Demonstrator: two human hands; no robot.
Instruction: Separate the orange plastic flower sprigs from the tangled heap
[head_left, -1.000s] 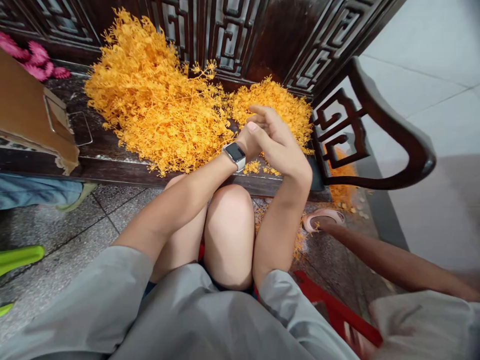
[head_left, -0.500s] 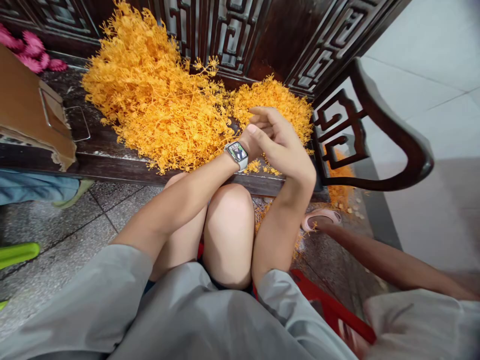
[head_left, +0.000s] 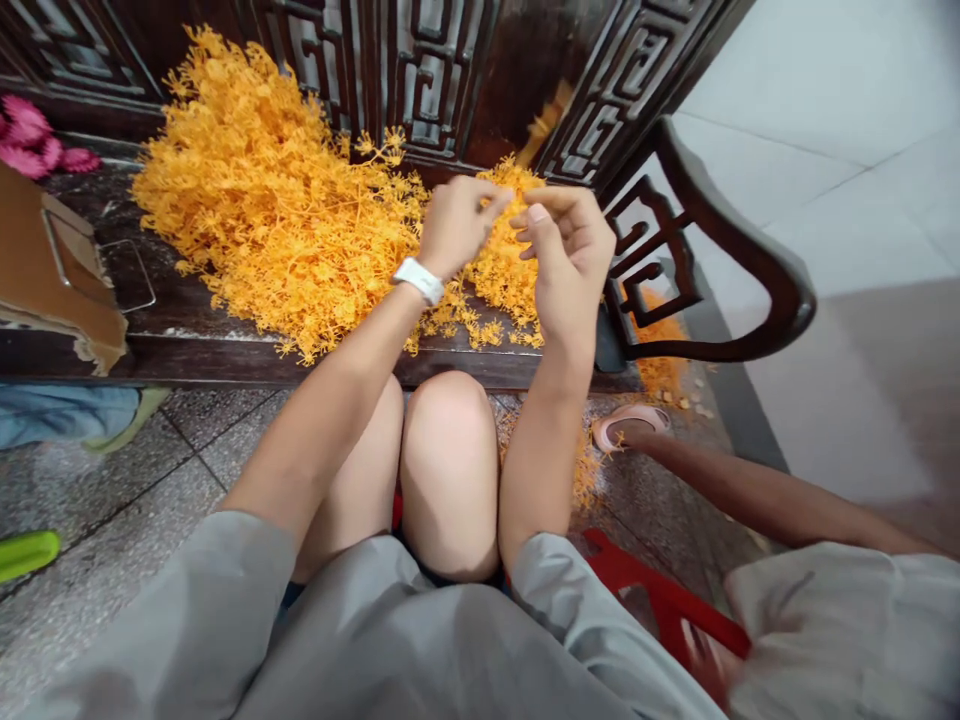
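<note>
My left hand (head_left: pixel 456 225), a white-banded watch on its wrist, has thumb and forefinger pinched together; whatever lies between them is too small to make out. Facing it, my right hand (head_left: pixel 571 245) has curled fingers with the thumb against them, and its grip is also unclear. The fingertips of both hands nearly meet over the smaller heap of orange artificial sprigs (head_left: pixel 499 265). A blurred orange sprig (head_left: pixel 547 125) shows just above the hands; whether a hand holds it cannot be seen. Left of them lies a larger orange heap (head_left: pixel 277 200) on the dark wooden bench (head_left: pixel 180 350).
A cardboard box (head_left: pixel 56 265) with a wire handle and pink flowers (head_left: pixel 37 140) are at the left. The bench's carved armrest (head_left: pixel 780 300) curves out at the right. More orange bits (head_left: pixel 660 350) lie on the floor, near another person's pink shoe (head_left: pixel 634 425) and a red stool (head_left: pixel 660 590).
My left hand has turned and risen from beside my right wrist, its watch face now out of sight. My right fingers have curled. The blurred sprig has appeared, and the view has shifted slightly.
</note>
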